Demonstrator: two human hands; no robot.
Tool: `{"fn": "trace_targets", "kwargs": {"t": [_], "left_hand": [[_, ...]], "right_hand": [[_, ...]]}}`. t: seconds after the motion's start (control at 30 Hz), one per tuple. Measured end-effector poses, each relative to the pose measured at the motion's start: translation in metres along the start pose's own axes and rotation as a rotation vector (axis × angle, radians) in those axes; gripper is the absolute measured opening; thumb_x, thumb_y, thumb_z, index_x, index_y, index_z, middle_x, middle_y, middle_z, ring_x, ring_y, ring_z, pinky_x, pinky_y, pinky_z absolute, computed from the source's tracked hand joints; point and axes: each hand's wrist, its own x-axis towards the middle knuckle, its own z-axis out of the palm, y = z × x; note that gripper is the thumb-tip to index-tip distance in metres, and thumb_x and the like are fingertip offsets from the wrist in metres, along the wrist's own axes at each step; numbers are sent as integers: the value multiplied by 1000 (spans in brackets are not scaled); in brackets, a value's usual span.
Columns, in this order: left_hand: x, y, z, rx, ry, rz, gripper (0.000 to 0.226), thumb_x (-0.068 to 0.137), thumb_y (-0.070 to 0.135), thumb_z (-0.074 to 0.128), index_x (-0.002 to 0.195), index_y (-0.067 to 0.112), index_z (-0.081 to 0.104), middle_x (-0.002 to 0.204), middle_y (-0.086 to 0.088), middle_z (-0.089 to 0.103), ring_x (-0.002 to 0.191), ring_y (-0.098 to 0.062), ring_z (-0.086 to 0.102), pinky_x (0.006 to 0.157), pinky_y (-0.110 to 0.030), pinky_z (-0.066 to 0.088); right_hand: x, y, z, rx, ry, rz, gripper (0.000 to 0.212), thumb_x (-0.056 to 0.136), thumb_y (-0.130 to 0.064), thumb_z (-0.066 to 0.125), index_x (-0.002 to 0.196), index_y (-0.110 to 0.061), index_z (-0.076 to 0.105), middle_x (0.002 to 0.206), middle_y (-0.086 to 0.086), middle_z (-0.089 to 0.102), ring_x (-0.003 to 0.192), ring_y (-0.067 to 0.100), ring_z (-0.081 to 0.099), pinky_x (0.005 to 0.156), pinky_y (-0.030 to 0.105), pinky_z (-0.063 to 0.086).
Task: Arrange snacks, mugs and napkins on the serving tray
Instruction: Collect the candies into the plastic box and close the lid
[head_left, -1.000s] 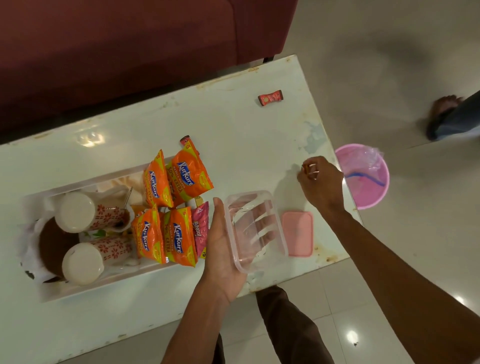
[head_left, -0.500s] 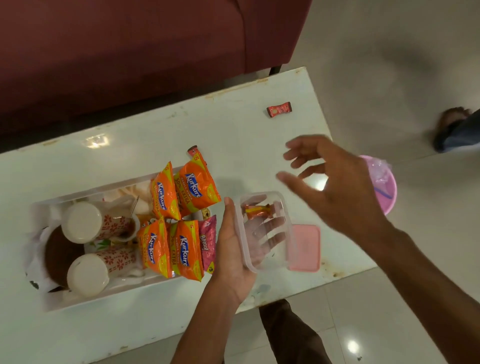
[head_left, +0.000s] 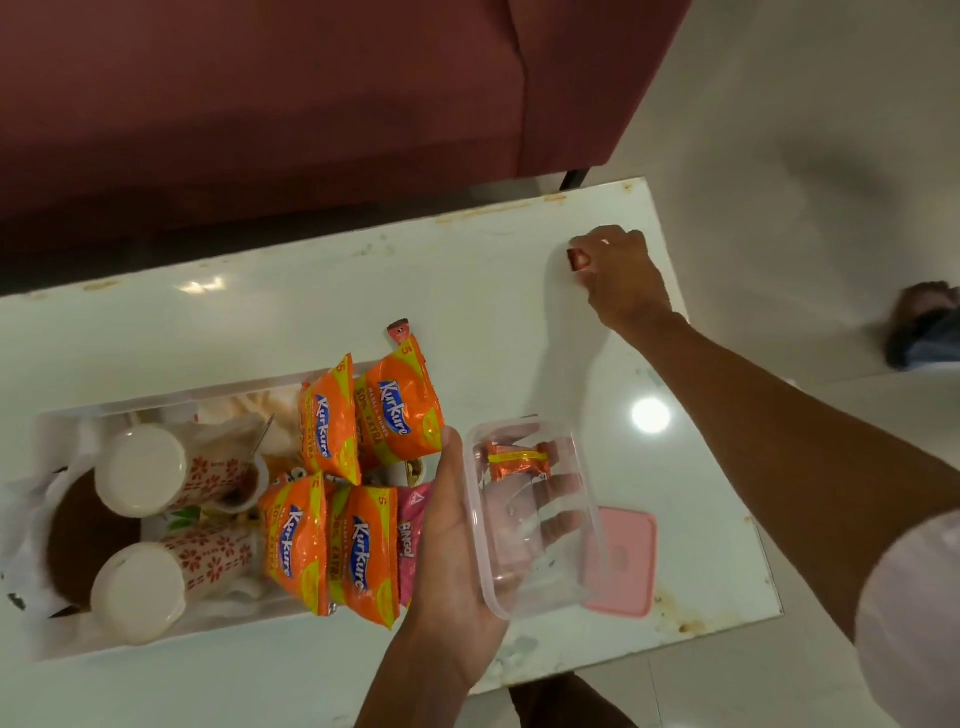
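Nearest the camera, the left hand (head_left: 457, 545) holds a clear plastic container (head_left: 530, 525) just above the near edge of the white table (head_left: 311, 312): the thumb lies along its left wall and the fingers show through the clear base from underneath. One small orange wrapped snack (head_left: 517, 460) lies in the far end of the container. A pink lid (head_left: 621, 561) lies flat on the table just right of it, partly hidden behind the container's wall.

To the left sits the white serving tray (head_left: 218, 618). Two floral mugs – one nearer (head_left: 208, 564), one farther (head_left: 213, 478) – lie on their sides in its left half, on white napkins (head_left: 21, 509), beside a round brown item (head_left: 88, 535) that cannot be made out. The tray's right half holds four orange Kurkure packets (head_left: 363, 551) and a pink Bingo packet (head_left: 410, 535), touching the left hand's thumb side.

Farther off, near the table's far right corner, the right hand (head_left: 618, 275) is curled with its fingertips pinching a small red sachet (head_left: 575, 258) at the tabletop. Beyond stands a maroon sofa (head_left: 311, 104) – and a foot (head_left: 924, 322) rests on the floor at far right.
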Motion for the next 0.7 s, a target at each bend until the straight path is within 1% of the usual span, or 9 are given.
{"fn": "trace_targets", "kwargs": {"t": [0.07,0.13,0.2,0.27,0.33,0.43,0.53,0.63,0.7], "left_hand": [[0,1,-2,-5,40,12,55,96,53,39,108,15,77,103,-10,78,90,-27,75,74,-46,61],[-1,3,-2,-29,30,31,59,95,57,38,116,14,73,110,-12,75,93,-28,73,79,-46,61],[-2,8,-2,-27,27,82,59,94,58,40,121,15,71,118,-14,73,97,-29,73,80,-44,61],[-1,11,-1,-2,36,120,58,98,56,39,127,14,66,124,-16,71,101,-29,73,78,-41,60],[1,15,1,30,73,155,58,100,55,37,131,13,62,123,-16,71,102,-28,73,79,-41,59],[1,17,7,63,155,174,60,99,56,38,130,11,62,117,-15,73,104,-29,71,85,-43,57],[-2,14,9,71,199,157,53,95,58,46,120,19,72,111,-10,77,98,-26,75,78,-37,60],[-5,11,8,72,215,174,44,91,58,50,108,26,76,101,-5,80,90,-22,78,71,-33,63],[-6,11,9,102,195,190,44,94,57,47,105,27,78,99,-4,80,89,-21,78,69,-31,63]], "right_hand": [[-4,-3,2,-81,43,25,26,91,-5,60,116,-10,63,116,12,61,107,28,51,76,35,50],[-14,-9,-7,6,26,42,19,91,-11,63,110,-7,67,107,12,66,101,27,56,79,35,51],[-34,-29,-33,339,15,70,21,87,-20,70,103,-8,70,101,6,71,91,19,63,78,23,52],[-65,-57,-77,699,11,76,26,80,-30,76,99,-13,70,94,-4,73,80,8,67,70,11,52],[-102,-84,-123,883,-100,-53,29,74,-39,78,94,-21,68,88,-9,72,78,11,69,64,14,54],[-150,-114,-161,650,-305,-343,21,72,-46,75,86,-33,67,80,-16,70,71,3,66,59,8,49],[-174,-127,-152,267,-301,-523,27,63,-27,87,86,-29,71,72,-14,67,61,4,60,53,11,43],[-187,-131,-136,55,-317,-585,39,55,-15,91,89,-20,73,78,-3,71,66,16,64,50,22,51],[-191,-132,-134,50,-342,-548,38,58,-19,91,92,-19,74,82,-2,73,68,16,66,54,21,51]]}}
